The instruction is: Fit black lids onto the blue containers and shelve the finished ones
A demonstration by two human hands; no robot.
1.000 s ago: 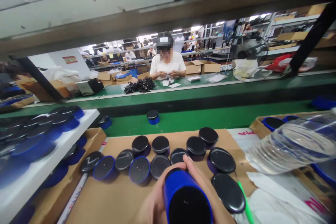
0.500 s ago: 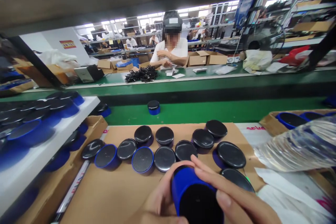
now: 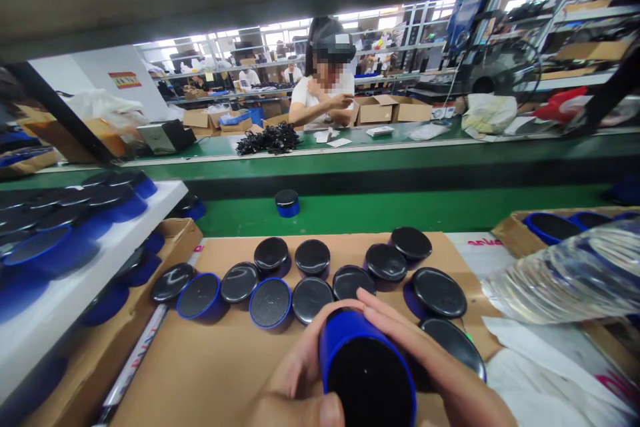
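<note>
A blue cylinder with a black round face (image 3: 370, 380) is held between my two hands at the bottom centre, its dark face turned toward me. My left hand (image 3: 300, 373) wraps round its left side, thumb near the front edge. Along its right side lie the fingers of my right hand (image 3: 430, 353), pressed to it. Just beyond, several blue cylinders with black tops stand on a brown cardboard sheet (image 3: 200, 360); one with a blue rim (image 3: 271, 303) shows a mesh-like face.
A paint marker (image 3: 133, 363) lies at the left, beside a cardboard box and a white tray (image 3: 170, 203) of blue cylinders. One cylinder (image 3: 287, 203) stands on the green surface. Clear plastic wrap (image 3: 565, 280) is at the right. A person (image 3: 325, 93) sits opposite.
The held cylinder has turned so that more of its black face shows, and my right thumb is no longer visible on it. The person opposite has raised a hand.
</note>
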